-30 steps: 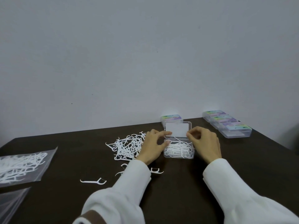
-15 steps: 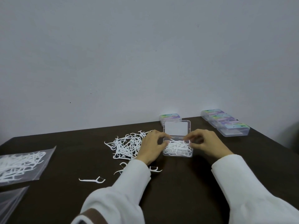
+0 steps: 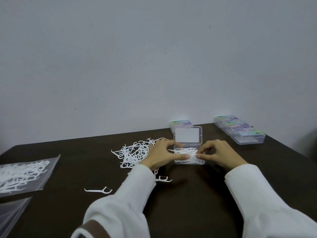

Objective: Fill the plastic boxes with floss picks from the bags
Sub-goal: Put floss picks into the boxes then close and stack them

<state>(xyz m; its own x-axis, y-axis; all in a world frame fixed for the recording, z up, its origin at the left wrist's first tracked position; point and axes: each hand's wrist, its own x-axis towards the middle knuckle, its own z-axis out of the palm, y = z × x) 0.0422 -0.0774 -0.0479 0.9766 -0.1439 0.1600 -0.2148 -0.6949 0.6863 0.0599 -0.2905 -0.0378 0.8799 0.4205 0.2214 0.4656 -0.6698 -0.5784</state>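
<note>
A clear plastic box (image 3: pixel 188 162) stands open on the dark table, its lid (image 3: pixel 187 135) tipped back, with white floss picks heaped inside. My left hand (image 3: pixel 163 154) and my right hand (image 3: pixel 217 152) meet over the box, fingers curled, each pinching a bundle of floss picks (image 3: pixel 184 152) that lies across the box top. A loose pile of floss picks (image 3: pixel 133 152) lies just left of my left hand. A clear bag (image 3: pixel 22 174) with more picks lies at the far left.
Three closed labelled boxes (image 3: pixel 240 128) sit in a row at the back right, another closed box (image 3: pixel 181 124) behind the open lid. Single picks (image 3: pixel 98 190) lie on the table (image 3: pixel 188 194) near my left sleeve. An empty-looking bag (image 3: pixel 12 215) is at the lower left corner.
Both hands came down from the lid's edge onto the box contents and drew together, now pinching picks over the box.
</note>
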